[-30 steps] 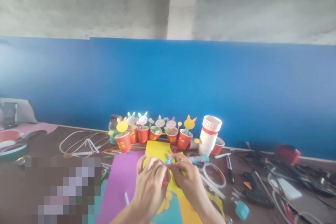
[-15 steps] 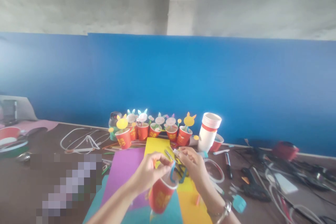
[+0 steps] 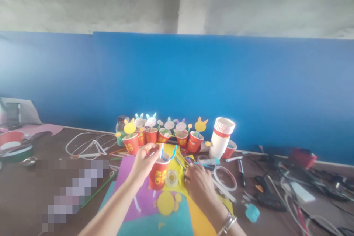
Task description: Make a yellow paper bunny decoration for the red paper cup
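Note:
My left hand [image 3: 147, 159] is closed at the left rim of a red paper cup [image 3: 158, 177] with gold characters, which is upright. A whitish bit shows at its fingertips, too small to name. Two blue stems [image 3: 173, 152] stick up out of the cup. My right hand [image 3: 197, 180] lies palm down over the yellow sheet, fingers curled over the handles of a pair of scissors [image 3: 180, 163]; only the blades show. Near the cup are a clear tape roll [image 3: 172, 179] and a yellow paper disc [image 3: 166, 202] with smaller yellow pieces.
Behind stand several red cups [image 3: 130, 144] with paper animal heads and a white cup stack [image 3: 220, 140]. To the right lie a marker [image 3: 241, 172], a black glue gun [image 3: 268, 196], a teal piece [image 3: 252, 212] and cables. A coiled white cable [image 3: 91, 147] lies left.
My left hand has gone from the blue stem to the cup's rim, and the cup has shifted away and left. My right hand has dropped onto the scissors. The yellow disc is now uncovered.

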A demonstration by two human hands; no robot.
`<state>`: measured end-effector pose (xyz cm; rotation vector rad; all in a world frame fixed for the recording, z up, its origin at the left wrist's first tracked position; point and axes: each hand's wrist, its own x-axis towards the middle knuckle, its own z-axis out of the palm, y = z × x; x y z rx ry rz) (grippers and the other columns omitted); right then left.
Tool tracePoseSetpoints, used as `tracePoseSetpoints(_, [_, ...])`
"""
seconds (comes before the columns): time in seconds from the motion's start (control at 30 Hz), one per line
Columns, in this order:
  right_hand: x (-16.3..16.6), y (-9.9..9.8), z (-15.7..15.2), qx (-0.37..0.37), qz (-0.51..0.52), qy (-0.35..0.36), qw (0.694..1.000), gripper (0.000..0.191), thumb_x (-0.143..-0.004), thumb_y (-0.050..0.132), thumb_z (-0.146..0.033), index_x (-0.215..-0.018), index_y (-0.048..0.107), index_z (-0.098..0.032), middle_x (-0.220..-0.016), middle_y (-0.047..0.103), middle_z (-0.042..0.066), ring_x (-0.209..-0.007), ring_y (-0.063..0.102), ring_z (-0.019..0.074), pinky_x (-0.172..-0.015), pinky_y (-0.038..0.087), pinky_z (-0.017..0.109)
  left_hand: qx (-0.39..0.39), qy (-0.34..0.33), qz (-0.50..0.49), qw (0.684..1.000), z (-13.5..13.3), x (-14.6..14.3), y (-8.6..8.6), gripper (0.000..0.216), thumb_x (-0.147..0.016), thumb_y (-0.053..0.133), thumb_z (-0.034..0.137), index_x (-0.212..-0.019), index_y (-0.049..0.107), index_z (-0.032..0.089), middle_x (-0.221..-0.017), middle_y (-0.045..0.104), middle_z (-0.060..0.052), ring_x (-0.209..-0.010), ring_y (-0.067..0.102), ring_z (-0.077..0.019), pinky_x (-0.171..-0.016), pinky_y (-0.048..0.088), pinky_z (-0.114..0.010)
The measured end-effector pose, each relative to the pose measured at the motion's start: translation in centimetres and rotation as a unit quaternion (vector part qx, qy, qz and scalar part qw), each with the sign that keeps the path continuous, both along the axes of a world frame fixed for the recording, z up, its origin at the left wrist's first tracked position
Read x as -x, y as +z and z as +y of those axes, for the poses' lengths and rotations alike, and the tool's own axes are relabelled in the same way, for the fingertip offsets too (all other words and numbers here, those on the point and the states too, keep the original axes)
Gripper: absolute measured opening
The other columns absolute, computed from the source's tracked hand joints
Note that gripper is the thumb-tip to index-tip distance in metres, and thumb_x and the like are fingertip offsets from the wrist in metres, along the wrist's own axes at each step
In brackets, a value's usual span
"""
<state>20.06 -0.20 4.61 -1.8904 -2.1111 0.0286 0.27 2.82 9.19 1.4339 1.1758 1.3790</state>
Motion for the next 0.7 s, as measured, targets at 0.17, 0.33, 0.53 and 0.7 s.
tracePoseSetpoints(0.17, [2.7,-2.9,-1.8,0.06,0.127,0.113,0.984,0.018,-0.064,0.07,-0.02,-0.083,0.067,-0.019,-0.09,0.069,0.006,-0.09,0.06,0.0239,-0.082,0.042,0.031,0.007,-0.005,-0.016,1.0,0.0,-0.3,-0.2,0.033,-0.073,0.068,0.044,-0.086,0.071,0.015,-0.078,0.072,-0.005,-0.077,0.064,-0.021,-0.069,0.046,-0.026])
tracePoseSetpoints(0.33, [3.5,-4.5,-2.4,0.072,0.118,0.111,0.984,0.027,-0.066,0.061,-0.012,-0.093,0.065,-0.016,-0.093,0.067,0.009,-0.09,0.059,0.0248,-0.084,0.042,0.034,0.017,-0.025,-0.041,0.999,0.0,-0.4,-0.5,0.031,-0.072,0.07,0.042,-0.087,0.071,0.015,-0.082,0.072,-0.005,-0.082,0.064,-0.0218,-0.074,0.046,-0.028])
tracePoseSetpoints(0.53, [3.3,-5.1,-2.0,0.04,0.14,0.111,0.983,0.028,-0.062,0.061,-0.012,-0.089,0.064,-0.018,-0.101,0.065,0.011,-0.097,0.058,0.0267,-0.085,0.044,0.034,0.018,-0.039,-0.029,0.999,-0.3,-0.5,-0.4,0.032,-0.074,0.068,0.044,-0.089,0.07,0.016,-0.081,0.07,-0.004,-0.077,0.062,-0.0192,-0.069,0.044,-0.025])
tracePoseSetpoints(0.7, [3.6,-3.7,-2.3,0.063,0.156,0.108,0.98,0.035,-0.064,0.055,-0.008,-0.097,0.063,-0.019,-0.092,0.068,0.009,-0.087,0.062,0.0241,-0.077,0.046,0.031,0.023,-0.053,-0.05,0.997,-0.5,-0.9,-0.4,0.028,-0.072,0.07,0.043,-0.081,0.069,0.016,-0.074,0.068,-0.001,-0.071,0.06,-0.0168,-0.065,0.042,-0.023])
